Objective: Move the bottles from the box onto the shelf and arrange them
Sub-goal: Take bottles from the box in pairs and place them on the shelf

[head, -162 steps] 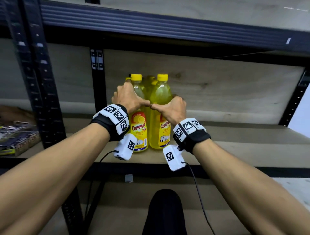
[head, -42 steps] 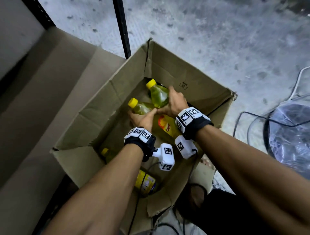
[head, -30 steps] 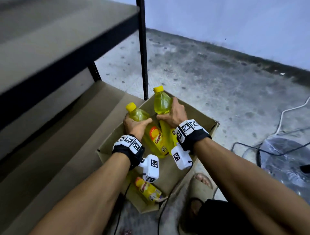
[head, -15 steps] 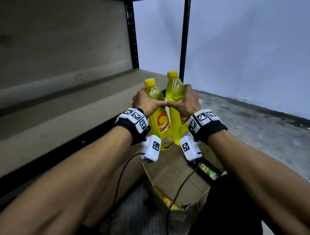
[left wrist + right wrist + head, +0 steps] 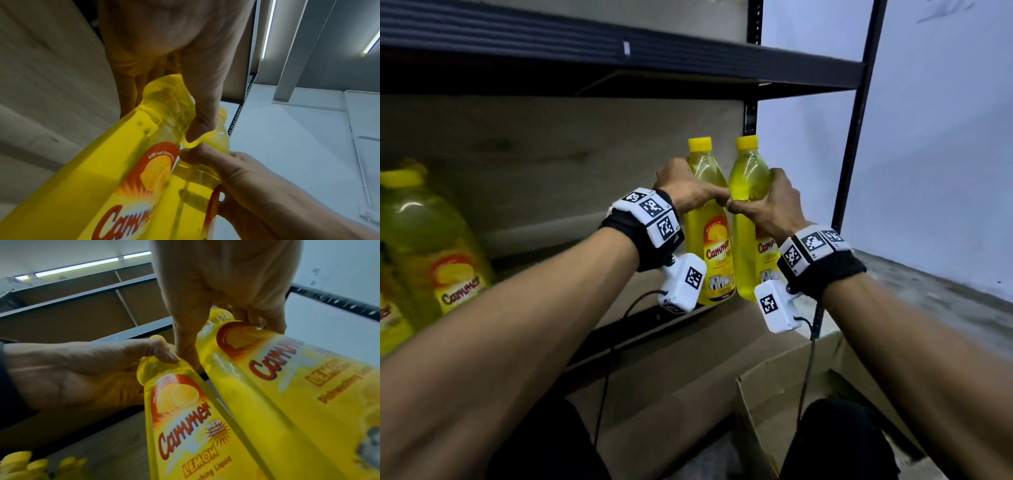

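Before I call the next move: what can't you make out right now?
- Bases of both held bottles: head view, the wrist cameras cover them, so shelf contact is unclear.
- Box contents: head view, cut off by arms and legs.
- Bottles on the shelf: cut by the left edge, count unclear.

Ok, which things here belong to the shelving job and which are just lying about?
Job:
left hand gripping a lemon dishwashing bottle
right hand gripping another bottle
shelved bottles
shelf
cardboard box

Lying about:
wrist-camera cables
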